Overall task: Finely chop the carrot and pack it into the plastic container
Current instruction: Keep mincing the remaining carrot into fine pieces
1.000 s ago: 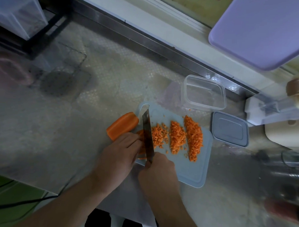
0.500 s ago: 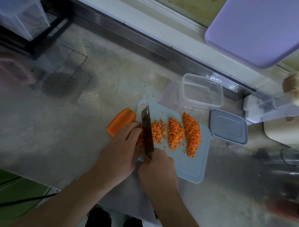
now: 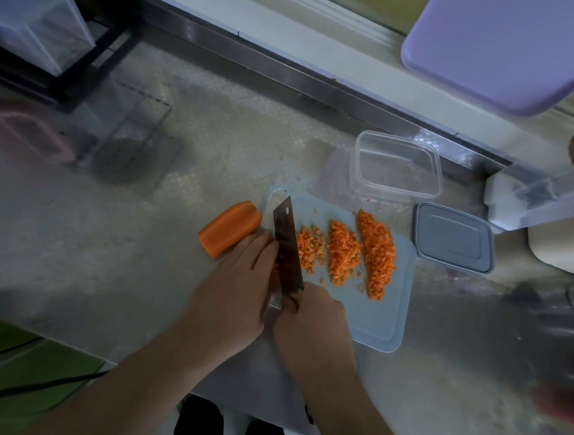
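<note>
A pale blue cutting board (image 3: pixel 383 323) lies on the counter. Three rows of finely chopped carrot (image 3: pixel 343 249) sit on it. My right hand (image 3: pixel 310 320) grips the handle of a cleaver (image 3: pixel 286 243), whose blade stands on the board left of the rows. My left hand (image 3: pixel 237 281) presses down on carrot strips beside the blade; they are mostly hidden under my fingers. A whole carrot chunk (image 3: pixel 229 228) lies on the counter just left of the board. The clear plastic container (image 3: pixel 396 166) stands behind the board, with nothing in it. Its grey lid (image 3: pixel 454 237) lies to the right.
A lilac board (image 3: pixel 503 52) leans over the back right. White appliances (image 3: pixel 536 202) stand at the right edge. A clear bin on a black rack (image 3: pixel 40 32) sits at the back left. The counter's front edge runs below my arms.
My left hand has crept to the right against the blade, covering the carrot strips. The row of chopped pieces next to the cleaver has grown slightly.
</note>
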`<action>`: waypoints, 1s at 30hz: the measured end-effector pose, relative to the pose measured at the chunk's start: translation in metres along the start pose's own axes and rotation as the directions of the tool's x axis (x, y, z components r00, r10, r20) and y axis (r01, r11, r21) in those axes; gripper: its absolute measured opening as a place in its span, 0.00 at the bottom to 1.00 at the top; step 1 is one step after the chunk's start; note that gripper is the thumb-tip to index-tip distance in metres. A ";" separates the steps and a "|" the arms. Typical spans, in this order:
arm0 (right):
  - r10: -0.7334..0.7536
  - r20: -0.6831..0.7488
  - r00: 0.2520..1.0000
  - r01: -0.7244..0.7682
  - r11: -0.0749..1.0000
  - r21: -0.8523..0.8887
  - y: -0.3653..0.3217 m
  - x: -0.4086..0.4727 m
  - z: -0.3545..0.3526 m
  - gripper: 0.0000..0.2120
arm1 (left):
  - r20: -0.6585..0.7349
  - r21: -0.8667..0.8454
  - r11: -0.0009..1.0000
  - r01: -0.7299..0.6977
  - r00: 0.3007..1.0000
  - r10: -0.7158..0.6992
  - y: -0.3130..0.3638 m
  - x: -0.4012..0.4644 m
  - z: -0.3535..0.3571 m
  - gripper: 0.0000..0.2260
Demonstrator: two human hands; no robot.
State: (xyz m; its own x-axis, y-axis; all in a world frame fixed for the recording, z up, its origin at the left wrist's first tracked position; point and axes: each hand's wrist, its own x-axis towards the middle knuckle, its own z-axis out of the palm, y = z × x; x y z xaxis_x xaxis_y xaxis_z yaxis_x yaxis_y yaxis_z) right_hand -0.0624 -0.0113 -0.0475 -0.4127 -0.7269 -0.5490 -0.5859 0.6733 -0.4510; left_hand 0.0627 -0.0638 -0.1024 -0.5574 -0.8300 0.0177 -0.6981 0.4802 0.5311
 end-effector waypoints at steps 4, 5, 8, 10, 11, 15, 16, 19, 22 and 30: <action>-0.006 -0.009 1.000 0.006 1.000 0.020 0.005 0.002 0.001 0.06 | -0.049 -0.036 0.999 0.028 0.998 -0.030 -0.002 -0.006 0.009 0.27; -0.008 -0.019 1.000 0.009 1.000 0.017 0.007 0.002 0.001 0.06 | -0.067 -0.033 0.999 0.028 0.997 -0.030 -0.002 -0.007 0.011 0.26; -0.003 -0.052 0.999 0.003 1.000 0.005 0.013 0.006 -0.005 0.07 | -0.118 -0.039 0.999 0.022 0.993 -0.027 0.001 -0.004 0.016 0.24; -0.004 -0.067 0.998 0.004 1.000 -0.003 0.018 0.009 -0.012 0.06 | -0.138 -0.055 0.998 0.032 0.990 -0.039 0.006 0.000 0.018 0.22; -0.001 -0.071 0.997 0.001 1.000 -0.008 0.021 0.011 -0.015 0.06 | -0.143 -0.061 0.997 0.036 0.989 -0.045 0.008 0.002 0.019 0.21; 0.008 -0.088 0.996 -0.011 0.999 -0.041 0.026 0.015 -0.029 0.08 | -0.140 -0.086 0.994 0.065 0.987 -0.076 0.010 0.008 0.019 0.18; 0.007 -0.082 0.997 -0.010 0.999 -0.041 0.026 0.015 -0.031 0.08 | -0.136 -0.100 0.993 0.067 0.987 -0.081 0.011 0.008 0.019 0.19; -0.019 -0.064 0.998 0.017 0.999 -0.031 0.024 0.011 -0.032 0.07 | -0.128 -0.130 0.990 0.063 0.989 -0.079 0.009 0.008 0.016 0.20; -0.054 -0.065 0.996 0.052 0.998 -0.027 0.021 0.007 -0.031 0.08 | -0.136 -0.142 0.990 0.015 0.990 -0.034 0.006 0.006 0.010 0.16; -0.098 -0.053 0.994 0.093 0.992 -0.088 0.018 0.003 -0.022 0.10 | -0.238 -0.104 0.987 -0.122 0.967 0.095 -0.004 0.001 0.009 0.07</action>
State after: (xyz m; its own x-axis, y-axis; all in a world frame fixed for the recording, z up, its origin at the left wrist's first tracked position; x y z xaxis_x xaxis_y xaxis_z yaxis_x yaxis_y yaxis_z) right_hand -0.0901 -0.0041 -0.0417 -0.3897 -0.7956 -0.4639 -0.6809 0.5881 -0.4366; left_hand 0.0607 -0.0636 -0.1124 -0.4978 -0.8244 0.2691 -0.5743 0.5459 0.6100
